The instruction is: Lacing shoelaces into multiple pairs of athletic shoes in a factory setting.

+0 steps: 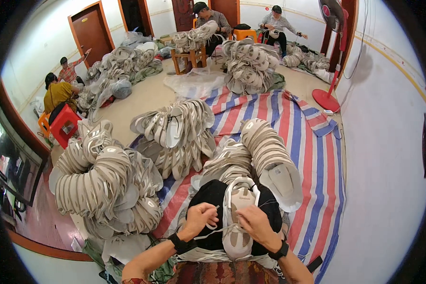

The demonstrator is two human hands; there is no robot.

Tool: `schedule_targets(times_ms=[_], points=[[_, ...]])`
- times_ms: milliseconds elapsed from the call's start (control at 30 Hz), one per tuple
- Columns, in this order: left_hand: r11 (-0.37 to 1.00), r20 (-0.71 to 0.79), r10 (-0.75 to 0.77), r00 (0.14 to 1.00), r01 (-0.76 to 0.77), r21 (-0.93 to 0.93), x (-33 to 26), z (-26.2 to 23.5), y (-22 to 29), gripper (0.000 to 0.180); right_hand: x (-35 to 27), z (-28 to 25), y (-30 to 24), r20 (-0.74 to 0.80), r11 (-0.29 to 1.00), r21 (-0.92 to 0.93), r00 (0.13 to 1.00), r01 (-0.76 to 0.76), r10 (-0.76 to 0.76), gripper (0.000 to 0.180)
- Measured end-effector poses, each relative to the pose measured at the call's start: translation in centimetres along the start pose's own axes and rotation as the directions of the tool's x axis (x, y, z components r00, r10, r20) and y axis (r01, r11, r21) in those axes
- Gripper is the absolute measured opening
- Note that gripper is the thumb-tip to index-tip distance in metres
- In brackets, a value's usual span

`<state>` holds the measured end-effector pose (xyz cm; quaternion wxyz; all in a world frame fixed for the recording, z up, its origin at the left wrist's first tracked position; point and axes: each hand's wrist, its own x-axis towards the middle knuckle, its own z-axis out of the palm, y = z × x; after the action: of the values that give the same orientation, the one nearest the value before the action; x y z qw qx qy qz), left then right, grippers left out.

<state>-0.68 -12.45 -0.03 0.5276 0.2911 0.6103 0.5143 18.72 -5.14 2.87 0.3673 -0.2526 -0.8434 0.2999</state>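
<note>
A beige and white shoe upper lies lengthwise over the black cloth on my lap, its open collar away from me. A thin white lace runs from its middle toward my left side. Curled beside the upper, my left hand grips this lace between closed fingers. My right hand rests over the upper's right edge, fingertips pinched together near the tongue. What those fingertips hold is too small to make out. Both wrists wear dark bands.
Stacked shoe uppers rise at left, with more bundles ahead and a long row right of my lap. Striped sheeting covers the floor. A red stand fan stands by the right wall. Several people sit farther off among piles.
</note>
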Motion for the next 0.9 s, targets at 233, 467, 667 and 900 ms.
schedule_targets(times_ms=[233,467,667,900], points=[[0.994,0.254,-0.081,0.964,0.059,0.095,-1.8,0.2,-2.0,0.011,-0.8,1.6,0.0,0.219,0.973,-0.15,0.953,-0.177,0.207,0.015],[0.98,0.17,0.134,0.976,-0.156,0.125,-1.4,0.7,-1.6,0.01,0.5,0.6,-0.3,0.326,0.966,-0.03,0.911,-0.255,0.251,0.019],[0.997,0.348,-0.083,0.934,0.08,0.021,-1.0,0.6,-2.8,0.009,0.8,0.9,-0.1,0.348,0.913,-0.028,0.853,-0.406,0.39,0.019],[0.995,0.348,-0.086,0.934,0.063,0.075,-1.4,0.9,-3.9,0.012,0.0,0.8,-0.2,0.357,0.966,-0.073,0.898,-0.248,0.257,0.018]])
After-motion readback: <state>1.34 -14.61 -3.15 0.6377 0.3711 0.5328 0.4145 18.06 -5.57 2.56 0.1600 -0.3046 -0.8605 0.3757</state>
